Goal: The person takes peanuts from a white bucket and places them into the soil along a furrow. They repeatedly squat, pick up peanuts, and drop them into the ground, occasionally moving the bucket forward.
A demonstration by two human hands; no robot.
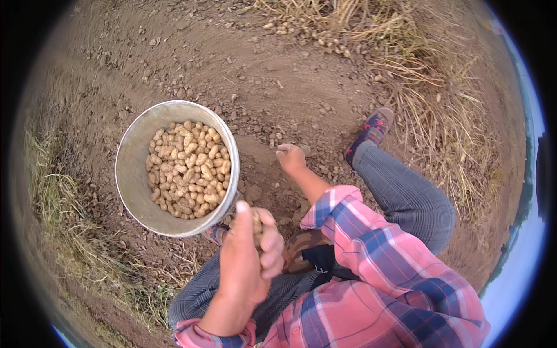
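Observation:
A metal bucket [132,174] stands on the ground at left, with many unshelled peanuts [189,169] inside it. Just off its lower right rim is my left hand [246,256], its fingers curled around a few peanuts [258,226]. My right hand [292,158] reaches down to the soil between the bucket and my shoe, fingers bent. A few loose peanuts [273,138] lie on the dirt beside its fingertips. Whether anything is inside the right hand is hidden.
Pulled peanut plants [409,48] lie in a dry row at upper right, with pods [330,43] along their edge. More dry stalks [65,200] lie at left. My shoe [374,130] rests on the crumbly soil [209,65], and a camouflage-patterned item [302,248] is between my legs.

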